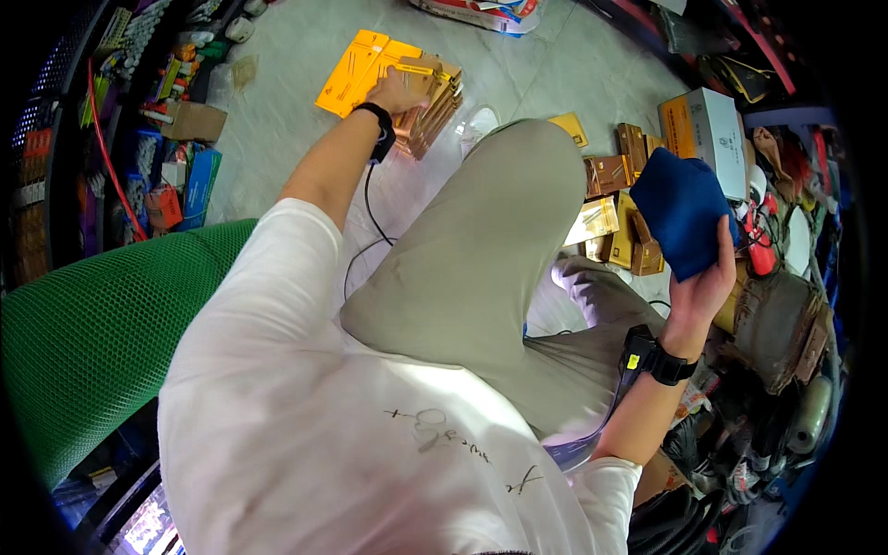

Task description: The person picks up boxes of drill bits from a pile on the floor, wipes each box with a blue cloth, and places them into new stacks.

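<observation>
My left hand (397, 91) lies against a stack of brown and yellow flat boxes (431, 111) on the floor, its thumb stretched out to the right. Bright yellow flat packets (354, 66) lie at the left side of that stack. Some of the fingers are hidden, so whether they grip a box is unclear. On the right, a folded dark blue cloth (680, 208) is held up in my right hand (704, 284). Behind and below the cloth, several brown and gold small boxes (607, 173) are piled loosely on the floor.
A white and orange carton (714, 135) stands behind the cloth. Crowded shelves (173, 132) line the left side. A green mesh roll (118, 333) lies by my left arm. A black cable (371, 205) runs down from my left wrist. Mixed goods and hoses (735, 444) crowd the right.
</observation>
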`<action>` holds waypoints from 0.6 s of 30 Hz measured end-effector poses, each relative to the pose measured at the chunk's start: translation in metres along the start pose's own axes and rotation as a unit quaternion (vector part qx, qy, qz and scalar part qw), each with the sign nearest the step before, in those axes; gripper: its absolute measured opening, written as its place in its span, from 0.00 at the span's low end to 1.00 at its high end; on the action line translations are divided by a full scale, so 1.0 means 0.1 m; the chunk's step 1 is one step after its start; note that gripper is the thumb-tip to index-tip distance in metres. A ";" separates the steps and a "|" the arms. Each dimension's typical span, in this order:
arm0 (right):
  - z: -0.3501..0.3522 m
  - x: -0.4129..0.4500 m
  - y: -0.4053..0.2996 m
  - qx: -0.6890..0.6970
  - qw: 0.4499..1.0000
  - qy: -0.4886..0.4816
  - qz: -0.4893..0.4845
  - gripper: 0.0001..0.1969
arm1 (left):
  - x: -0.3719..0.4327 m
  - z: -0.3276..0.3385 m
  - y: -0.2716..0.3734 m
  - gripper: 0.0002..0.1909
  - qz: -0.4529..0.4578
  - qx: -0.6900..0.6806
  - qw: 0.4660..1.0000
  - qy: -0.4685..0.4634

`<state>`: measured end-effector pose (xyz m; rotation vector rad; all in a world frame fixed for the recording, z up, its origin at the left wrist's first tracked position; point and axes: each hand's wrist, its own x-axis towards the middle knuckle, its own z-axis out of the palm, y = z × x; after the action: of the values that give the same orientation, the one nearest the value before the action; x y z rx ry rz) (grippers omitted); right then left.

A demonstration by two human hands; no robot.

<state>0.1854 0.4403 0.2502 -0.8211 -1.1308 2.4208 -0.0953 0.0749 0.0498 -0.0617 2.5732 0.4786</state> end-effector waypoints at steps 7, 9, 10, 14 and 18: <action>-0.05 0.05 -0.08 0.042 0.998 -0.049 -0.004 0.17 | -0.01 -0.27 -0.50 0.56 -0.001 -0.177 0.984 0.032; -0.07 0.07 -0.05 0.019 0.999 -0.026 -0.021 0.20 | -0.22 -0.31 -0.75 0.48 -0.066 -0.201 0.971 0.110; -0.04 0.07 -0.02 0.012 1.000 -0.002 -0.029 0.19 | -0.27 -0.29 -1.00 0.44 0.001 -0.265 0.958 0.112; -0.37 0.19 -0.06 -0.008 0.998 -0.049 -0.042 0.19 | -1.03 -0.34 -1.31 0.30 0.035 -0.327 0.937 0.119; -0.52 0.34 -0.06 -0.051 0.997 -0.017 -0.050 0.19 | -1.35 0.17 -2.21 0.27 -0.027 -0.410 0.907 0.098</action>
<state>0.1917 0.4918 0.2157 -0.7375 -1.2847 2.3199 0.0597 -0.1326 0.0326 -0.4905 2.3538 1.5627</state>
